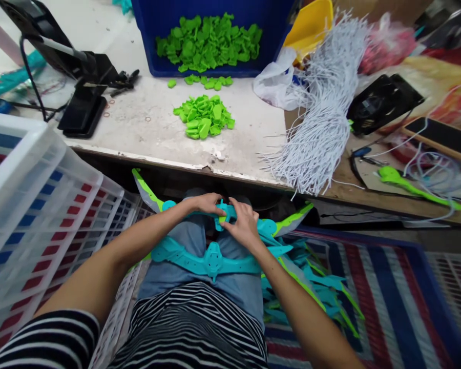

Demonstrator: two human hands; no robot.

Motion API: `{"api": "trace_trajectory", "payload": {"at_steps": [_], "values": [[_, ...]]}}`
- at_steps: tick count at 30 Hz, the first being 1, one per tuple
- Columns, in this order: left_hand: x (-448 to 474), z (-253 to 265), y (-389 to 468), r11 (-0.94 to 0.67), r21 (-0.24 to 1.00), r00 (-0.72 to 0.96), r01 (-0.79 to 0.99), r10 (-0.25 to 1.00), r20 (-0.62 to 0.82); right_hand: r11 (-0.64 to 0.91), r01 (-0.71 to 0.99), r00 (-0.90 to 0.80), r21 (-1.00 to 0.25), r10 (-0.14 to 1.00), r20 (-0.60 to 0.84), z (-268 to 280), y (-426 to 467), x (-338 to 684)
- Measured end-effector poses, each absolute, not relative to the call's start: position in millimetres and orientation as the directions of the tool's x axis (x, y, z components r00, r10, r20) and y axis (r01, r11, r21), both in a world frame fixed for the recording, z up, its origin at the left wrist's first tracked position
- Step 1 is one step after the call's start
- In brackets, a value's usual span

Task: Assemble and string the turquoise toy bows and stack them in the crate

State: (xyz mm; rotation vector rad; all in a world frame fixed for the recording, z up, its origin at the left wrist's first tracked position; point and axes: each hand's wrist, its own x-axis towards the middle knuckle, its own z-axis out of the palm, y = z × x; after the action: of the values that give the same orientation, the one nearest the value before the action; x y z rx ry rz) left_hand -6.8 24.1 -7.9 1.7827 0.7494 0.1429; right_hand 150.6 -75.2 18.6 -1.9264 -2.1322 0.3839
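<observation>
A teal toy bow [268,227] with lime-green and grey tips lies across my thighs, near the table edge. My left hand [209,203] grips it just left of its centre, the thumb beside a small lime-green plastic piece [222,215] set in the middle. From the other side my right hand [245,223] closes on the same centre, thumb and forefinger around the piece. Closer to my body, a second teal bow [214,260] rests on my lap, untouched by either hand.
A pile of lime-green pieces [205,118] lies on the table, before a blue bin [148,46] of more. White cords [322,113] hang over the edge at right. A white basket [61,169] stands left; more teal bows [311,282] lie in a lined crate at right.
</observation>
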Motion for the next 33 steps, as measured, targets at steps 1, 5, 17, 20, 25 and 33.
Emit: {"api": "trace_trajectory", "payload": {"at_steps": [1, 5, 17, 20, 25, 33], "values": [[-7, -5, 23, -0.178, 0.887, 0.786, 0.427, 0.558, -0.266, 0.118, 0.936, -0.124, -0.332, 0.992, 0.003, 21, -77, 150], [-12, 15, 15, -0.344, 0.82, 0.819, 0.457, 0.522, -0.238, 0.254, 0.907, -0.288, -0.336, 0.956, -0.053, 43, -82, 158], [-18, 7, -71, -0.741, 0.336, 0.754, 0.581, 0.645, 0.12, 0.374, 0.891, -0.271, -0.258, 0.893, 0.359, 100, 106, 110], [-21, 1, -86, -0.693, 0.393, 0.711, 0.605, 0.692, 0.126, 0.326, 0.906, -0.235, -0.27, 0.919, 0.317, 89, 143, 90], [-34, 17, -114, -0.475, 0.548, 0.617, 0.689, 0.781, -0.099, 0.314, 0.883, -0.186, -0.349, 0.917, 0.353, 87, 147, 94], [-36, 29, -117, -0.149, 0.623, 0.578, 0.768, 0.582, -0.573, -0.021, 0.814, -0.005, -0.58, 0.999, -0.043, 112, 103, 165]]}}
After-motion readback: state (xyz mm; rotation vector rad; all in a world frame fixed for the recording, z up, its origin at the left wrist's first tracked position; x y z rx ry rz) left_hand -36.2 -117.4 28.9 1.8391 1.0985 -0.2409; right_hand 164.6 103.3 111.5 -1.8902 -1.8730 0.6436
